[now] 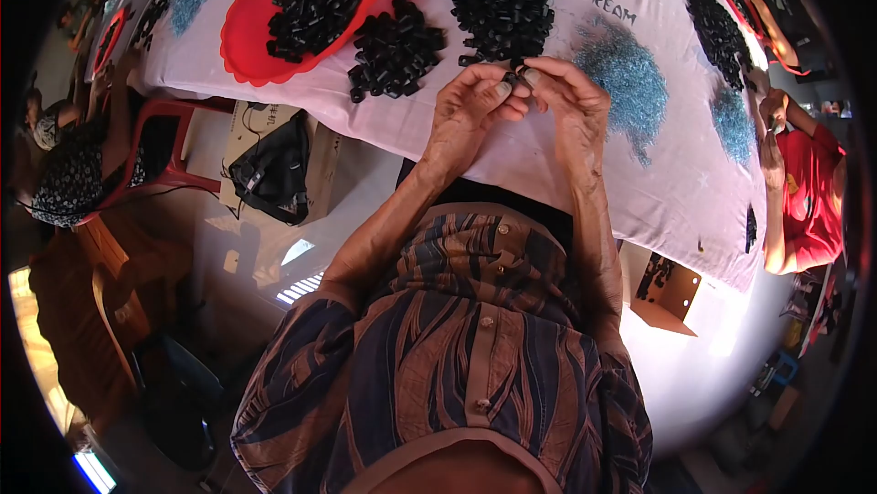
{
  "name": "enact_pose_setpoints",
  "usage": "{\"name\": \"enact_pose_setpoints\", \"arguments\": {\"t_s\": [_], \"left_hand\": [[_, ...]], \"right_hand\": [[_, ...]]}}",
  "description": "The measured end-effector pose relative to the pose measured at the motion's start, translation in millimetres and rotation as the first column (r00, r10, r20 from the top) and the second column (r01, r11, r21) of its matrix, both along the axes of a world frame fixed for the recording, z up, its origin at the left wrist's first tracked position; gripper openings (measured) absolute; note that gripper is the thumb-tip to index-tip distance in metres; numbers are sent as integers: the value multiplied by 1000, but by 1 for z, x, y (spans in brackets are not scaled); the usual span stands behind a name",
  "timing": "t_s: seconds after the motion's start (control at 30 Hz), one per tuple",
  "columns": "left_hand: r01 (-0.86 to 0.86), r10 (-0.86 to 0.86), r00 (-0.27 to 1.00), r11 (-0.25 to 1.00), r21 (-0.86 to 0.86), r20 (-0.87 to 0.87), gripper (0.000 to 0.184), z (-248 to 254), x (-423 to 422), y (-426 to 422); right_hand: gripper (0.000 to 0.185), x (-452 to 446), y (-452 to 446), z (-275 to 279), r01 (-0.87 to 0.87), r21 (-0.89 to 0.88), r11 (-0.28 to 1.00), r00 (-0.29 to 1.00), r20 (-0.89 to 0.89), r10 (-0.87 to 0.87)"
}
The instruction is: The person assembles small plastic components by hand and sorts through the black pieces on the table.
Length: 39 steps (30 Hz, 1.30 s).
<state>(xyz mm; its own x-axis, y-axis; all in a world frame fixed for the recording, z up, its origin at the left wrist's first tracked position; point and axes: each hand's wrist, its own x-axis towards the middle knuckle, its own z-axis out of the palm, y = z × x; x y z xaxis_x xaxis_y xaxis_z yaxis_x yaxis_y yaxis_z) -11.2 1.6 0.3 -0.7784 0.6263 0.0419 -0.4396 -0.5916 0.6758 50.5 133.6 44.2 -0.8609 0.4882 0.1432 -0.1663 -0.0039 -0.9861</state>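
Observation:
Both of my hands meet over the near part of the table, just below a large pile of small black pieces. My left hand pinches a small black piece between thumb and fingers. On the other side of that piece, my right hand has its thumb and index finger closed on it; whether it is one part or two is too small to tell. Right of my right hand lies a heap of small clear-blue pieces. A smaller black pile is to the left of my hands.
A red basin with black pieces stands on the pink tablecloth. A cardboard box with a black bag is below left, beside a red chair. An open carton sits below right. Co-workers are at both sides, one in a red shirt.

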Motion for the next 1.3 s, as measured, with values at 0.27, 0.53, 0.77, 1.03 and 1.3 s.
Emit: {"name": "enact_pose_setpoints", "arguments": {"t_s": [0.27,0.53,0.77,1.03,1.3], "left_hand": [[6,-7,1000,1000,-27,-29,13,2,2,1],[-7,2,998,997,-79,-69,13,6,5,2],[-11,4,996,996,-86,-84,13,6,5,2],[-10,5,997,998,-54,-82,13,7,5,2],[-5,-3,995,997,-72,-101,11,5,5,3]], "right_hand": [[14,0,-1,1,-24,-32,999,999,-23,23],[13,2,2,-1,-15,-5,1000,1000,3,15],[14,1,1,-2,24,-10,1000,1000,13,-24],[13,0,1,-5,14,-3,1000,1000,2,-14],[13,1,0,-4,9,27,1000,1000,13,-9]]}}
